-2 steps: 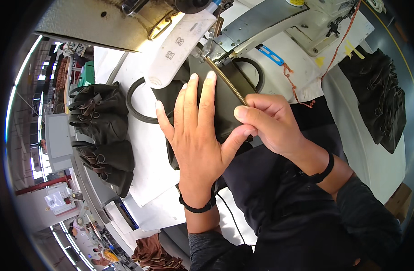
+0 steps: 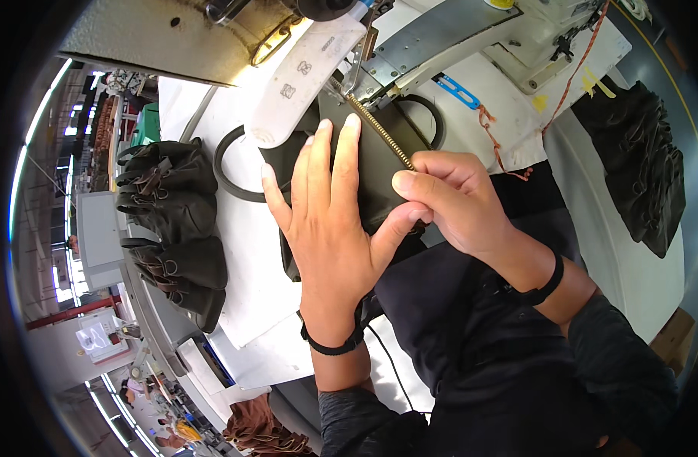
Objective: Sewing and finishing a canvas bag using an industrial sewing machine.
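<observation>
A dark olive bag (image 2: pixel 375 186) lies under the sewing machine's needle area (image 2: pixel 349 84), with a round handle (image 2: pixel 223 171) showing at its left and another handle (image 2: pixel 438 122) at its far right. Along its top edge runs a brass-toothed zipper (image 2: pixel 381 133) that reaches up to the needle area. My left hand (image 2: pixel 324 240) lies flat on the bag, fingers stretched toward the machine. The thumb and forefinger of my right hand (image 2: pixel 459 199) pinch the near end of the zipper, beside my left thumb. Part of the bag is hidden beneath my hands.
Several dark bags (image 2: pixel 174 198) stand at the left of the white table (image 2: pixel 246 251). A pile of dark pieces (image 2: pixel 634 167) lies far right. Near the machine bed (image 2: pixel 448 38) is a blue tool (image 2: pixel 457 91) with an orange cord. Brown material (image 2: pixel 261 426) sits lower left.
Both hands have shifted very slightly toward the machine, with the bag and zipper moving along under them. My right hand keeps its pinch.
</observation>
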`<action>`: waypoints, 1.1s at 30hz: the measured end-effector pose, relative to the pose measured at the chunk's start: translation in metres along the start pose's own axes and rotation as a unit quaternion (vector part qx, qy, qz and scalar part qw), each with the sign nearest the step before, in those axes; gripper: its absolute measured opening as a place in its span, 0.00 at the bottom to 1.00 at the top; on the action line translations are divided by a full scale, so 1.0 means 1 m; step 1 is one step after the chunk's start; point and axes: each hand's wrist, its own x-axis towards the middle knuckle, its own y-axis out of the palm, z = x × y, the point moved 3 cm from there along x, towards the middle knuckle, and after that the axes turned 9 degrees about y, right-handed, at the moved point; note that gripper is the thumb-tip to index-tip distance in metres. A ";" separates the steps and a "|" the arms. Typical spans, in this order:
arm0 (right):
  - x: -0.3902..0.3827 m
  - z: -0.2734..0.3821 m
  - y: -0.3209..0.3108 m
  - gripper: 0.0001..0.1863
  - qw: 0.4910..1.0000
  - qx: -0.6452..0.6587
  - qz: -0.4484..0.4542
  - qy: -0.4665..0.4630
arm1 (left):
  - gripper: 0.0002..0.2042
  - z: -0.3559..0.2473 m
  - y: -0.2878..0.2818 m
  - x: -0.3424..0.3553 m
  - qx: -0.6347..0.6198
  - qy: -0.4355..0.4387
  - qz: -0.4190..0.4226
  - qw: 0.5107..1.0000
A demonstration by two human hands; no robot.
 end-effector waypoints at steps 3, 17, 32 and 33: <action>0.008 0.003 -0.003 0.19 0.999 -0.026 -0.004 -0.022 | 0.45 0.005 0.004 0.004 -0.008 0.002 -0.009 1.000; 0.030 0.013 0.002 0.18 0.998 -0.066 -0.003 0.005 | 0.38 0.017 0.012 0.009 -0.058 0.005 -0.116 0.992; 0.067 0.014 0.013 0.12 0.985 -0.161 -0.064 -0.013 | 0.26 0.060 0.022 0.022 -0.050 0.013 -0.170 0.984; 0.066 0.017 0.010 0.12 0.983 -0.164 -0.086 -0.014 | 0.24 0.054 0.021 0.024 -0.055 0.023 -0.188 0.980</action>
